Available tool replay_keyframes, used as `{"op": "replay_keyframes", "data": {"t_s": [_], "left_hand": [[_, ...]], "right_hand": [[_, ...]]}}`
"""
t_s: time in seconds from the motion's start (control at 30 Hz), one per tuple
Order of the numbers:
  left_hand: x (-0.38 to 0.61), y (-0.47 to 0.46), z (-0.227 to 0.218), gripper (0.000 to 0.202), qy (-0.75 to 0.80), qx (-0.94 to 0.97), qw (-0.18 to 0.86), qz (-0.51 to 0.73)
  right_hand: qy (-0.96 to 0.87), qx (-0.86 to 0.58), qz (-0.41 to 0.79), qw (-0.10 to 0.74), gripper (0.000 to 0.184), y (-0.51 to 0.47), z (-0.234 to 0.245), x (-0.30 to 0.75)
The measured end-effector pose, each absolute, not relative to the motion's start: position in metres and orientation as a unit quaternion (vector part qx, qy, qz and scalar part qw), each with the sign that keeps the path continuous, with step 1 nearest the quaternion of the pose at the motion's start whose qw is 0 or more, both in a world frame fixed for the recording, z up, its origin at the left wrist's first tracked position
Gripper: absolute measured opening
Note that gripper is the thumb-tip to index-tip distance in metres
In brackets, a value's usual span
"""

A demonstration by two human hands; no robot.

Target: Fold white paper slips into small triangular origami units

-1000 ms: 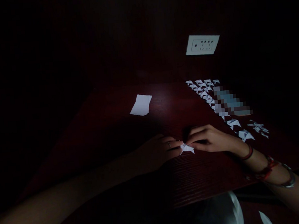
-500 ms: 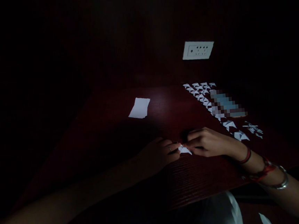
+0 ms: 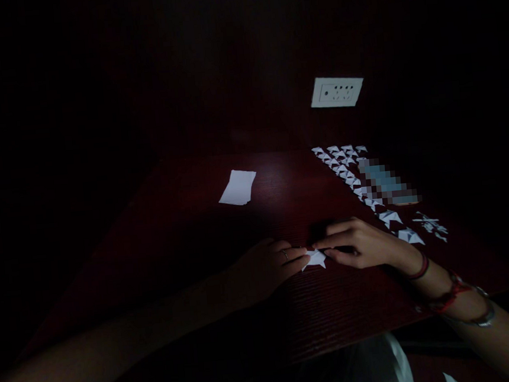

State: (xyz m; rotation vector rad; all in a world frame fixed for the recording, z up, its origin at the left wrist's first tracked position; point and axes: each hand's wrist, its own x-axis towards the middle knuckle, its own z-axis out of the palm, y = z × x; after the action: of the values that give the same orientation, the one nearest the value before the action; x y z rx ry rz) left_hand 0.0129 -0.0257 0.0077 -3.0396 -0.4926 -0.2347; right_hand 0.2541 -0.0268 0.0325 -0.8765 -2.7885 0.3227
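A small piece of white folded paper lies on the dark red table between my hands, its pointed corners toward me. My left hand, with a ring on one finger, grips its left side with the fingertips. From the right, my right hand pinches the paper's upper edge and right corner between bent fingers. Part of the paper is hidden under the fingertips. Similar folded paper pieces stand in rows at the right, the nearest folded piece just beyond my right wrist.
A stack of white paper sheets lies left of centre. On the right are a blurred bluish object and a small heap of paper scraps. A socket plate is on the wall behind the dark red table.
My right hand's fingers have opened out slightly and shifted along the paper's edge. More of the folded paper shows now, including its lower left corner. The view has tilted up slightly.
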Motion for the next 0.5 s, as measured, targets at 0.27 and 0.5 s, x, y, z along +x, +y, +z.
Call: {"op": "replay_keyframes", "data": {"t_s": [0.27, 0.5], "left_hand": [[0.0111, -0.0239, 0.0036, 0.038, -0.156, -0.984, 0.015, -0.087], [0.0141, -0.0208, 0.0018, 0.038, -0.164, -0.983, -0.011, -0.086]], "right_hand": [[-0.954, -0.265, 0.13, 0.052, 0.029, -0.0293, 0.0301, 0.2487], [-0.947, -0.262, 0.176, 0.057, 0.029, -0.0291, 0.0313, 0.2463]]}}
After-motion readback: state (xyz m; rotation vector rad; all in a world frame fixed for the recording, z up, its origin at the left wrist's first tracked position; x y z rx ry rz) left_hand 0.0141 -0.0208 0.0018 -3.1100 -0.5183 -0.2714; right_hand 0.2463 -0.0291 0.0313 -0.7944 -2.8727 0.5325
